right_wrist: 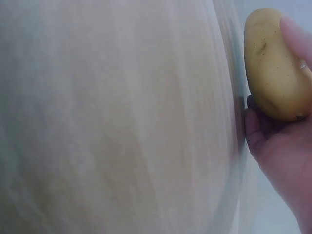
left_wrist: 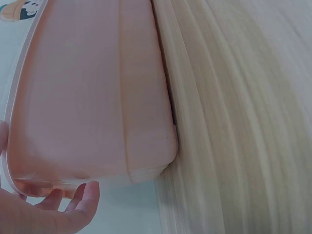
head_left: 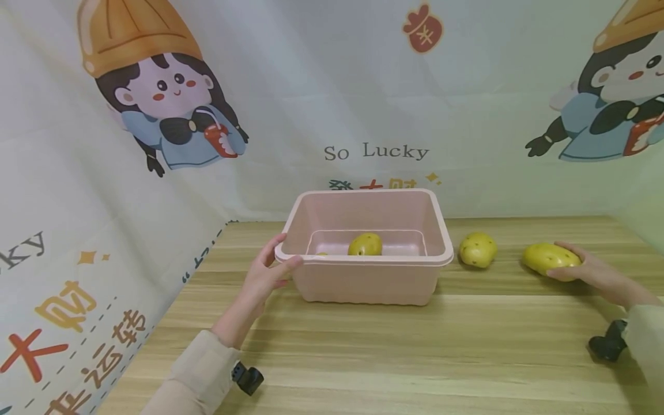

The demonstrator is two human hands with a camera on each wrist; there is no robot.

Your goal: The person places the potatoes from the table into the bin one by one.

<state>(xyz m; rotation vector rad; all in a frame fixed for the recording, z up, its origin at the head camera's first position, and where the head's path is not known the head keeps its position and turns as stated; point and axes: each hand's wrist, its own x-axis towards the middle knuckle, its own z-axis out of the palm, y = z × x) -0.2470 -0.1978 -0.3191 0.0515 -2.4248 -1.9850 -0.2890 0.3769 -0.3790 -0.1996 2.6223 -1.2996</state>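
A pink plastic bin (head_left: 363, 282) stands on the table. My left hand (head_left: 266, 276) grips its near left corner, the thumb at the rim and the fingers along the outer end wall. The left wrist view shows those curled fingertips (left_wrist: 90, 195) beneath the rim. One potato (head_left: 365, 244) lies inside the bin, and a sliver of another yellow thing shows above the front rim. Over at the right, my right hand (head_left: 596, 274) holds a larger potato (head_left: 550, 258) between thumb and fingers. In the right wrist view this potato (right_wrist: 275, 68) sits close to the tabletop.
A loose potato (head_left: 478, 250) rests on the wood-grain table (head_left: 363, 357), between the bin and my right hand. Behind and to the left hangs a pale printed cloth (head_left: 311, 86). Each wrist carries a small black camera.
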